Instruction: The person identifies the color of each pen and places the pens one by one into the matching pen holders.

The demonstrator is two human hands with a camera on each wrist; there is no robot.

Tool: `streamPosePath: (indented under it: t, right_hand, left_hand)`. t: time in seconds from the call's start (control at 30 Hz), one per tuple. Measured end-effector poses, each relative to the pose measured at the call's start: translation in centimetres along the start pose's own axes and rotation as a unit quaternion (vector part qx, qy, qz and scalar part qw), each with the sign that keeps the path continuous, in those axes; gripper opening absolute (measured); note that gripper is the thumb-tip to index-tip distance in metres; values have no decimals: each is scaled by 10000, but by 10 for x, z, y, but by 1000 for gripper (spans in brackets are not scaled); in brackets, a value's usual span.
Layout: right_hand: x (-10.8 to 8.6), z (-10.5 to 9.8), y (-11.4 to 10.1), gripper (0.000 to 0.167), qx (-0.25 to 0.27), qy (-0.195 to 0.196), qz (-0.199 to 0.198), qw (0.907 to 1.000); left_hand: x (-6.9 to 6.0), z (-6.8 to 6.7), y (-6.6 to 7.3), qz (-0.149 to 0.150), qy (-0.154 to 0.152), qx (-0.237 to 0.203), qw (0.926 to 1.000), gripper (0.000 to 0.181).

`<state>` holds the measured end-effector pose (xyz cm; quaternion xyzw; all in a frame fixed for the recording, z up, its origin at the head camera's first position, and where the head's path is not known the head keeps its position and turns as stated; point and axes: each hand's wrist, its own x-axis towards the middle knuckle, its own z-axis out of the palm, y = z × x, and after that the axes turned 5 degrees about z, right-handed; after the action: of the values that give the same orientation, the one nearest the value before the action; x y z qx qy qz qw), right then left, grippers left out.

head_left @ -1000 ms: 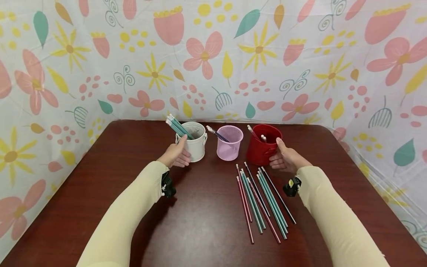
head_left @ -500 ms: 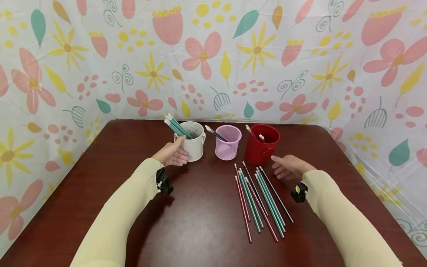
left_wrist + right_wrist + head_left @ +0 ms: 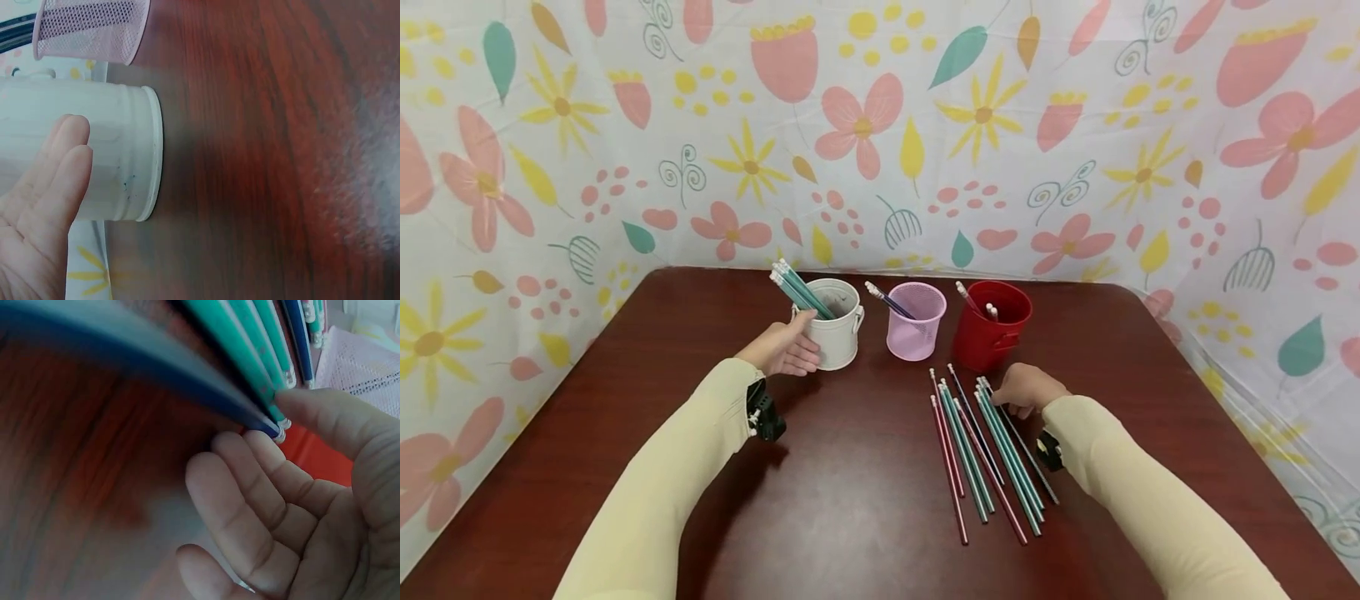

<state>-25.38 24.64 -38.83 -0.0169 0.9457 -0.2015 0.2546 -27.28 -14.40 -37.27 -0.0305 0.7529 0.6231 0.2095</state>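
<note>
My left hand (image 3: 786, 348) rests against the white bucket (image 3: 838, 342), thumb near the rim and fingers extended along its side. Green pencils (image 3: 808, 293) lean out of that bucket. In the left wrist view, two straight fingertips (image 3: 72, 147) lie over the bucket's wall. My right hand (image 3: 1028, 390) is at the eraser ends of the loose pencils, in front of the red bucket (image 3: 988, 342). The right wrist view shows a dark blue pencil (image 3: 206, 400) with its eraser end between my thumb and curled fingers. Green pencils (image 3: 240, 350) lie right beside my thumb.
A pink mesh cup (image 3: 916, 329) with dark pencils stands between the buckets. Red pencils (image 3: 946, 450), green pencils (image 3: 1011, 458) and dark pencils lie side by side on the brown table (image 3: 842, 492). A flowered cloth (image 3: 880, 125) hangs behind and along the sides.
My right hand has left the red bucket's side and come forward and left to the loose pencils, its fingers curling in. The left hand stays at the white bucket.
</note>
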Motion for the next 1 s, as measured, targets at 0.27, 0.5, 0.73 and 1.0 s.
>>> streamPosePath:
  t: [0.27,0.5,0.73,1.0]
  right_hand:
    - [1,13,-2,28,280,171,154,9993]
    - [1,11,-2,33,338,333,-72,9988]
    - [-12,0,-10,15,625,538,-279,9962]
    - [-30,-16,-28,22,1098,823,-1094,9845]
  left_hand:
    - [5,9,-8,-154,374,-219,9989,74]
    - [5,12,-7,-76,523,-388,9978,77]
    - [5,11,-6,-152,590,-261,9978,74]
    - [8,12,-8,-77,729,-303,9969,74]
